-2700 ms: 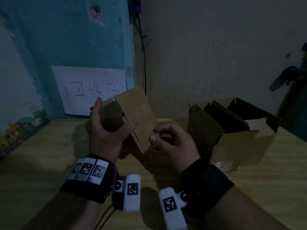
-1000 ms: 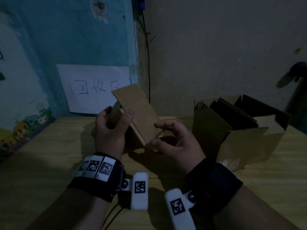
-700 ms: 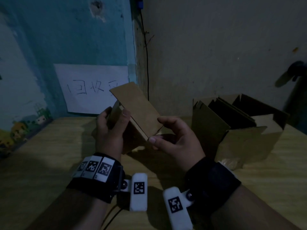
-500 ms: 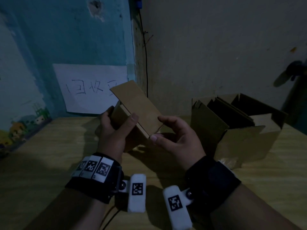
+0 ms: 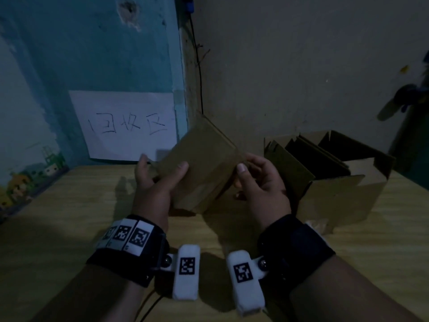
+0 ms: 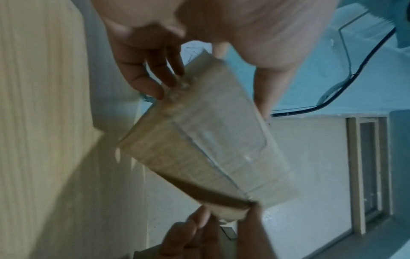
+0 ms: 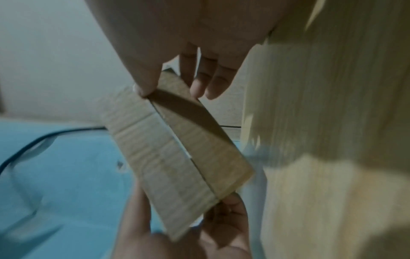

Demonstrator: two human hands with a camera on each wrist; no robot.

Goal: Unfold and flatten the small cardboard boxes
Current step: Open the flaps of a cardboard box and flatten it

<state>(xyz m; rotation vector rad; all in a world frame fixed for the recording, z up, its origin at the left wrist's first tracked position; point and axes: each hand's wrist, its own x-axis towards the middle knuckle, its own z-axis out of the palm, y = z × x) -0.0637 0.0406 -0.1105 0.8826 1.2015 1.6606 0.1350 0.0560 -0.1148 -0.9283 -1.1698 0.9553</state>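
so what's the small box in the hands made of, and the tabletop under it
The small box, gripped by the left hand and right hand: plain brown corrugated cardboard, matte; fine ribbing and creased folds show. The tabletop: pale wood or wood-look laminate with straight grain lines; which one is unclear.

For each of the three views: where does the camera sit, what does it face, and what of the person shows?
Head: looks forward and down at the table; both forearms, left hand, right hand gripping the small cardboard box.
Left wrist: looks along the left hand's fingers at the box.
Right wrist: looks along the right hand's fingers at it.
All three views share the box.
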